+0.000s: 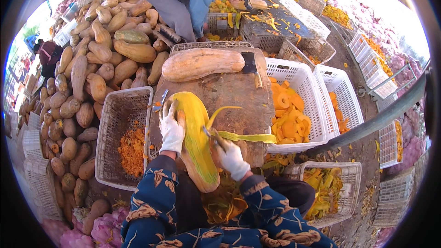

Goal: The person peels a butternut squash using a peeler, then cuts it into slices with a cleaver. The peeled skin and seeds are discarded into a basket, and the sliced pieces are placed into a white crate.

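A long, partly peeled squash point(194, 137) lies slanted over the near edge of the worn wooden board point(220, 93). My gloved left hand point(171, 124) presses on its upper left side. In my gloved right hand point(229, 153) is a peeler point(206, 131), its head against the squash's right side; the handle is mostly hidden by my fingers. Long strips of peel point(248, 137) stretch to the right from the peeler. An unpeeled squash point(203, 64) lies across the far part of the board, beside a cleaver point(249, 63). A metal tool point(162, 100) lies at the board's left edge.
Left of the board stands a crate point(100, 151) with orange pulp; behind it is a large heap of squashes point(100, 51). White crates point(322, 110) with orange pieces stand at the right, a crate of peelings point(356, 193) nearer. A co-worker point(186, 0) bends forward beyond the board.
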{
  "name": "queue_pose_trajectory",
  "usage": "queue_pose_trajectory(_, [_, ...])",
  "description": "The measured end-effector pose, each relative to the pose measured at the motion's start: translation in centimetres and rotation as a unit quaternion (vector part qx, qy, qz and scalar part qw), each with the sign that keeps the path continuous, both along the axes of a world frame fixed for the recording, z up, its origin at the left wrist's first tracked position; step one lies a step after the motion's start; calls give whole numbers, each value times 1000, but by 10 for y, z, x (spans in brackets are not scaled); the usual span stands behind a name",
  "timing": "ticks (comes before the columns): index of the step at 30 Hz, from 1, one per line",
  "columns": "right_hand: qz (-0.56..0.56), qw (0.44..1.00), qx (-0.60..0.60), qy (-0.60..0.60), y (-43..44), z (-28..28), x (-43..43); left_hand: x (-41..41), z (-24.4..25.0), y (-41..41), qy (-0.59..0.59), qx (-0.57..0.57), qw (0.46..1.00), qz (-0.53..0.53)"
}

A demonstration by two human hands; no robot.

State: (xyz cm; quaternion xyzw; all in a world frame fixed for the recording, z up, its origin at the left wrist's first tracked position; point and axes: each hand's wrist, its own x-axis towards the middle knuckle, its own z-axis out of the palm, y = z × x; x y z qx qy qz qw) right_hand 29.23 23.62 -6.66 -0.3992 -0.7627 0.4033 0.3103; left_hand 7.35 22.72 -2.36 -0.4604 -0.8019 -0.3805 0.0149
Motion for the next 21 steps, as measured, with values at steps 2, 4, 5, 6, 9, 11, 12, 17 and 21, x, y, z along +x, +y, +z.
queue_pose_trajectory(2, [17,1000,-7,-24,-43,-1,24,1,6,0,42,-54,997,27])
queue_pose_trajectory(4, [33,998,-30,-37,-83,2,52,7,13,3,68,-96,992,42])
queue_pose_trajectory(5, [34,998,-45,-34,-99,5,65,10,17,7,52,-118,990,56])
queue_pose_trajectory(6, [42,998,-31,-48,-109,9,77,15,21,10,43,-143,987,64])
queue_pose_trajectory(9, [95,987,-81,-98,-128,23,102,32,25,14,72,-184,976,93])
queue_pose_trajectory(11, [104,985,-82,-108,-121,32,106,35,28,15,81,-196,973,94])
queue_pose_trajectory(12, [79,991,-72,-86,-109,34,105,34,28,14,72,-198,974,88])
queue_pose_trajectory(17, [-14,999,-10,41,17,29,52,29,25,10,86,-184,976,80])
queue_pose_trajectory(21, [2,999,-52,13,103,22,-13,29,25,7,87,-157,982,59])
